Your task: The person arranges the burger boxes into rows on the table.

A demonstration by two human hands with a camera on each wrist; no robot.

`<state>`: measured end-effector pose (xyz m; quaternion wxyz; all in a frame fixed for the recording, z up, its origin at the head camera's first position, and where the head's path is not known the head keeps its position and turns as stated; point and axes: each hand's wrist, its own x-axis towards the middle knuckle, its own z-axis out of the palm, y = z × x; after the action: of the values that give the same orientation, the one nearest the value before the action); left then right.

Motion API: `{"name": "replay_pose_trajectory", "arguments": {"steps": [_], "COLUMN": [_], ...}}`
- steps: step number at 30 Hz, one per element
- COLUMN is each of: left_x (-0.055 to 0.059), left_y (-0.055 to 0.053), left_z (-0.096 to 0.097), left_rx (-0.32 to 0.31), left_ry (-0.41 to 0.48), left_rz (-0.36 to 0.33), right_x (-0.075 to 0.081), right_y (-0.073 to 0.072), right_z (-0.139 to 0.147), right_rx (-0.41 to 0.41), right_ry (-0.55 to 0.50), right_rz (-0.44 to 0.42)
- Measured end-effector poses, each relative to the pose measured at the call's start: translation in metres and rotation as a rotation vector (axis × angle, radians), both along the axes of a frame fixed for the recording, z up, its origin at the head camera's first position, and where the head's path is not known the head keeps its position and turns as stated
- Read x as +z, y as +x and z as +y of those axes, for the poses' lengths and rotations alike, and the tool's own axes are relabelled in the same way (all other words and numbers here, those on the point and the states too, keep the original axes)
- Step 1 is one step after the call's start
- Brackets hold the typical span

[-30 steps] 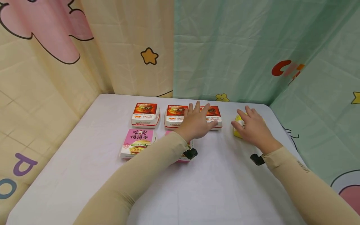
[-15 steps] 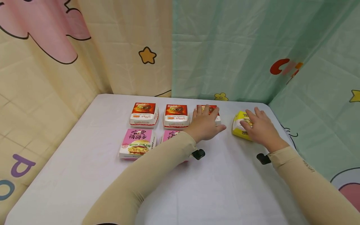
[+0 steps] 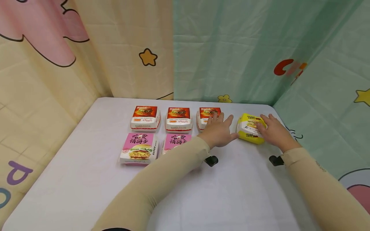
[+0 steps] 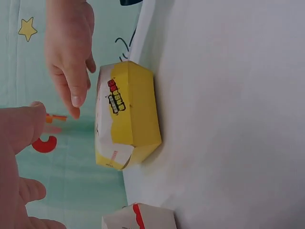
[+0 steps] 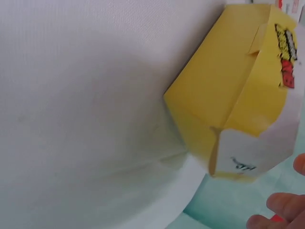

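Note:
A yellow and white burger box stands on the table at the right, turned at a slight angle. Over its right side is my right hand, fingers extended; the left wrist view shows this hand above the box, with a gap between. In the right wrist view its fingertips are at the lower right, near the box. My left hand, fingers spread and holding nothing, partly covers the rightmost red and white burger box. Its thumb points toward the yellow box.
Two more red and white burger boxes line the back row on the left. In front of them lie two pink and white burger boxes, one partly hidden by my left sleeve. Printed curtains hang behind the white table.
Both hands have moved to the right. More of the yellow box now shows from under my right hand, and the left hand has uncovered the middle red box.

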<state>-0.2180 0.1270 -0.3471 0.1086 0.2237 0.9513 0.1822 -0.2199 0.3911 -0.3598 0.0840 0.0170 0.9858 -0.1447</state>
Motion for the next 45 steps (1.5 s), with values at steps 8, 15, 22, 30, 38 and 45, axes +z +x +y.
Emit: {"name": "replay_pose_trajectory", "arguments": {"steps": [8,15,22,30,38,45], "left_x": [-0.010,-0.023,-0.033,-0.044,-0.050,-0.053], "left_y": [-0.001,-0.002,-0.002,-0.004,-0.002,-0.003], "left_z": [0.027,0.045,0.056,0.068,0.071,0.073], "left_rx": [-0.039,-0.043,-0.019,-0.002,0.056,0.070], "left_ry": [0.002,0.075,0.192,0.235,0.284,0.297], "left_rz": [-0.020,-0.080,-0.182,-0.213,-0.197,-0.166], "right_x": [-0.004,-0.009,-0.013,-0.015,-0.015,-0.016], "right_y": [-0.004,-0.007,-0.008,-0.006,-0.004,-0.002], "right_z": [0.012,0.019,0.022,0.025,0.025,0.024], "right_rx": [-0.009,-0.009,0.007,0.002,-0.010,-0.034], "right_ry": [-0.034,-0.068,-0.069,-0.106,-0.226,-0.243], "right_rz": [-0.069,-0.093,-0.104,-0.129,-0.140,-0.160]}}
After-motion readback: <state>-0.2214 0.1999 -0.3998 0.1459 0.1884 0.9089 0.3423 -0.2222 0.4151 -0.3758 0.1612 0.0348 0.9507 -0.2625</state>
